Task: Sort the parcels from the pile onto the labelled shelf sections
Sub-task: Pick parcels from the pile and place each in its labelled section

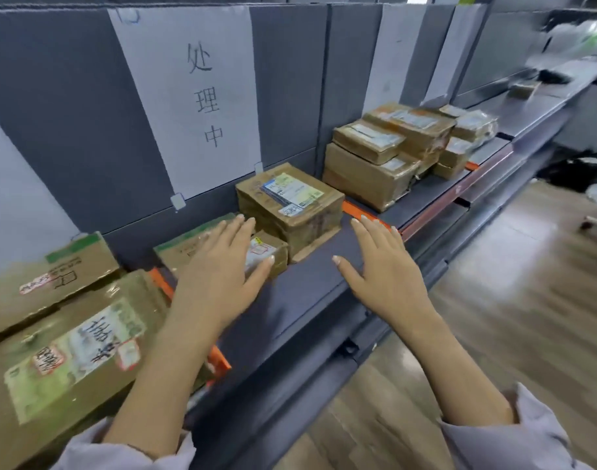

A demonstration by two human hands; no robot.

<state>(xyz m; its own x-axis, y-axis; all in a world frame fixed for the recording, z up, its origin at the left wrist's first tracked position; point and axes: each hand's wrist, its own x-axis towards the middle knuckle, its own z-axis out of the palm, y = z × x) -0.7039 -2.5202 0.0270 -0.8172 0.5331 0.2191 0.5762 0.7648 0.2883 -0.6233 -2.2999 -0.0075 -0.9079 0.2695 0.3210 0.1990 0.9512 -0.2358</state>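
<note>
Grey shelf, wooden floor

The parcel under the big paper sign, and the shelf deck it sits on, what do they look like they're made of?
Parcel: brown cardboard, wrapped in glossy clear tape by the look of it; it shines, wrinkles, and its lower edge is crushed. Shelf deck: smooth matte dark grey, probably painted metal or laminate; the look leaves that open.
</note>
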